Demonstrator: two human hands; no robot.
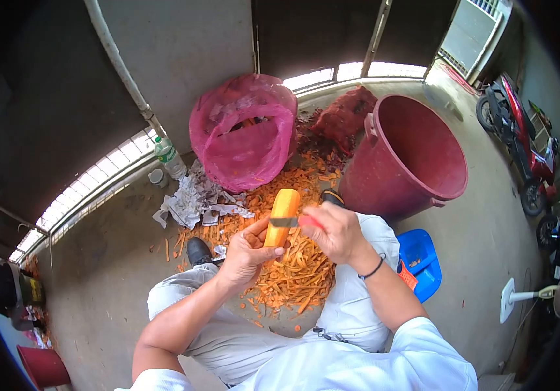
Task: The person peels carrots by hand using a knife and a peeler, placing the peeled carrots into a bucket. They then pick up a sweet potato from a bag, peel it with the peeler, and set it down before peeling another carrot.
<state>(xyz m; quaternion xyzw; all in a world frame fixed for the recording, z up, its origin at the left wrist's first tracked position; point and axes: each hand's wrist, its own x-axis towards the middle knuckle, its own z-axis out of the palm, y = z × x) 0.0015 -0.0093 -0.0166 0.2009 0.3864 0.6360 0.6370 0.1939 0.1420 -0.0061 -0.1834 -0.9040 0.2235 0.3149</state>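
Observation:
An orange carrot (285, 204), with a smooth peeled-looking surface, stands nearly upright in my left hand (252, 253), whose fingers and thumb grip its lower part. My right hand (340, 233) is closed on the red handle of a knife (284, 222). Its dark blade lies across the middle of the carrot. Below both hands, between my legs, a heap of orange peelings (299, 277) covers the floor and spreads forward.
A pink plastic bag (247, 166) stands open ahead, beside a red net sack (347, 117) and a large red bin (391, 156). Crumpled paper (192, 202) and a bottle (168, 156) are at the left, a blue container (428, 283) and motorbikes (521, 130) at the right.

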